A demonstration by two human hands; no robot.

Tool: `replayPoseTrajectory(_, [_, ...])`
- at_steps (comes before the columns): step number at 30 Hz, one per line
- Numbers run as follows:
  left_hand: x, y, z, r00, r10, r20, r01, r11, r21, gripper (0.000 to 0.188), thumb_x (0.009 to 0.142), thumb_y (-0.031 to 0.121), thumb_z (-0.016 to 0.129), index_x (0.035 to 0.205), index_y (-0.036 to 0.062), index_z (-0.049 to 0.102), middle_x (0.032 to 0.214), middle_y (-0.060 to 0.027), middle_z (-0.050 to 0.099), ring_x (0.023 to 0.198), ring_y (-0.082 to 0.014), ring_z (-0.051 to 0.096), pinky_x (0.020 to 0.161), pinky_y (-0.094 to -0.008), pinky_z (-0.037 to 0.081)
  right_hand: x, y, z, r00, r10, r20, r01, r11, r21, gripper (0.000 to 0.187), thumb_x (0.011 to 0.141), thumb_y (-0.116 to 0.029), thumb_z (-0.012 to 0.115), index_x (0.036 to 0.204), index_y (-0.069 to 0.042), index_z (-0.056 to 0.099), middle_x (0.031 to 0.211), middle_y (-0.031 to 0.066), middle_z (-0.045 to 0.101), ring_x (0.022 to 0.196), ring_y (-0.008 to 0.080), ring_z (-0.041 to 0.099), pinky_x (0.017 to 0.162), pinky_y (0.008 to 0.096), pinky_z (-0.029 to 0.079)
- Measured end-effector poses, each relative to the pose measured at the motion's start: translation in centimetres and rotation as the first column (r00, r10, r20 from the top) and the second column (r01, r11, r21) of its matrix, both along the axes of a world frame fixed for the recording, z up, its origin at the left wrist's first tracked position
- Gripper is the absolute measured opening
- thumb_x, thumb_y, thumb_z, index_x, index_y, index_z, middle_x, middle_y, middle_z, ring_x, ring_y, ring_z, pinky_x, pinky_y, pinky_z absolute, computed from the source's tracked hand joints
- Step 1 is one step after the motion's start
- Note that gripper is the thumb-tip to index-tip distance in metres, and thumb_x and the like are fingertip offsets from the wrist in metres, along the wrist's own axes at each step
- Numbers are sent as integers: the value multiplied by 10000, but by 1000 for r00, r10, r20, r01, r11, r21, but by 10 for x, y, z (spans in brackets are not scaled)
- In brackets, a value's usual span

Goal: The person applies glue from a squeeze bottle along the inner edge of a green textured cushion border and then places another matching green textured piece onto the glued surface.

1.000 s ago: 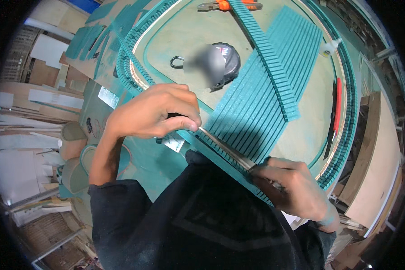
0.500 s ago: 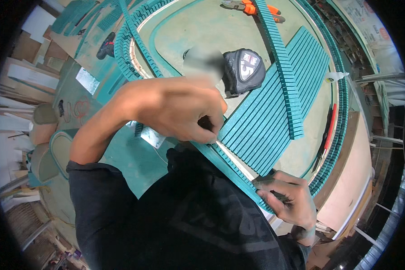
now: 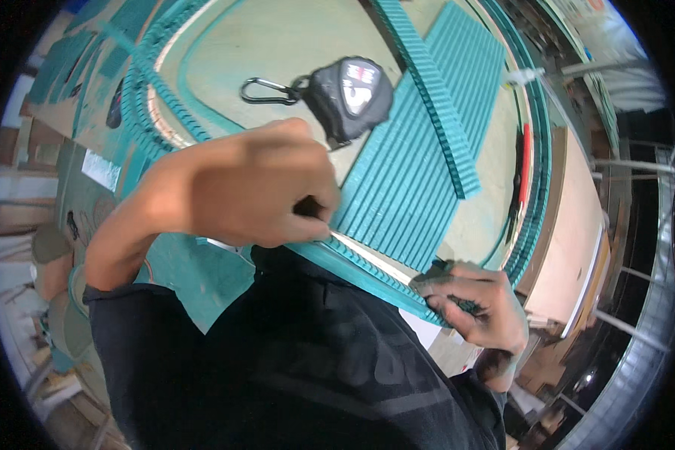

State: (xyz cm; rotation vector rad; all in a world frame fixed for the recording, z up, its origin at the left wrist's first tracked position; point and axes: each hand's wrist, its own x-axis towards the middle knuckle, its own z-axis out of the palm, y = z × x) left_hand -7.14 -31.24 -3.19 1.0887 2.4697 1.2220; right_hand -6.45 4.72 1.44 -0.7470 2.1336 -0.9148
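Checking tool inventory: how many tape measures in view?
1: a black tape measure with a metal carabiner, on the bench beyond the left hand. Others may be hidden behind the hands or body.

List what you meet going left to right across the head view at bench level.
Left hand gripping a dark tool → black tape measure with its carabiner → flat stack of teal ribbed strips → right hand on the teal strip at the bench edge → red-handled tool near the far rim.
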Motion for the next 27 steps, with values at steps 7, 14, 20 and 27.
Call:
replayPoseTrajectory(7, [-9, 12, 25, 990, -23, 139, 33, 997, -70, 134, 811, 134, 800, 833, 5, 770, 822, -119, 670, 814, -298, 681, 712, -413, 534, 1, 14, -14, 994, 24, -107, -44, 981, -191, 193, 971, -30, 631, 1118, 7, 749, 995, 145, 752, 867, 300, 690, 820, 412, 552])
replayPoseTrajectory(14, [-5, 20, 30, 982, 25, 190, -2, 993, -119, 133, 813, 90, 803, 847, -24, 744, 809, -130, 656, 766, -314, 658, 682, -396, 499, 8, 25, -19, 995, 34, -97, -53, 979, -197, 261, 905, 11, 600, 1149, 23, 690, 1038, 170, 721, 961, 357, 671, 866, 472, 554])
replayPoseTrajectory(20, [5, 24, 29, 978, 111, 177, -83, 984, -157, 143, 824, 100, 808, 849, -24, 744, 819, -128, 672, 775, -283, 667, 691, -370, 499, 6, 25, -28, 995, 39, -94, -56, 981, -187, 289, 904, -10, 600, 1169, 30, 708, 1102, 196, 729, 1049, 361, 667, 930, 492, 560])
replayPoseTrajectory(27, [8, 29, 32, 971, 175, 165, -143, 971, -189, 107, 821, 48, 799, 865, -29, 740, 835, -128, 675, 780, -270, 660, 691, -351, 493, 1, 31, -36, 961, 110, -253, -182, 942, -281, 269, 913, -82, 655, 1145, 38, 721, 1129, 199, 744, 1075, 363, 723, 1078, 462, 550])
